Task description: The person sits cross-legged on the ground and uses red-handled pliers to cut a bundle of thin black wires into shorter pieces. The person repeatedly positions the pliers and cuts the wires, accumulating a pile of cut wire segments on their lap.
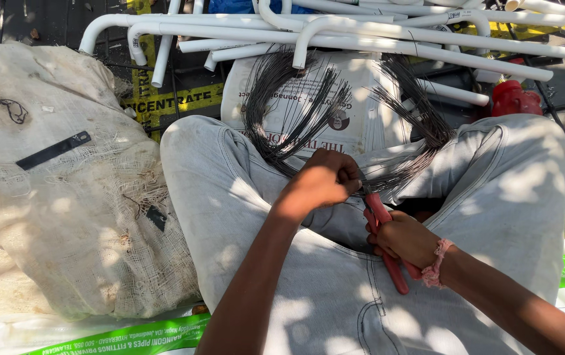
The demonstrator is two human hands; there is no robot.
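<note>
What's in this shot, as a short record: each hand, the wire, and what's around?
left hand: grips the bundle of thin black wires at its bend
right hand: holds red-handled pliers, jaws at the wires
wires: fan out in two loops over the lap
behind: white bent pipes
beside: mesh sack

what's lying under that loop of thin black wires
Under the black wire bundle lies a white printed sack, itself tucked beneath bent white pipes. The left hand covers where the wires gather, so nothing shows below there.
</note>
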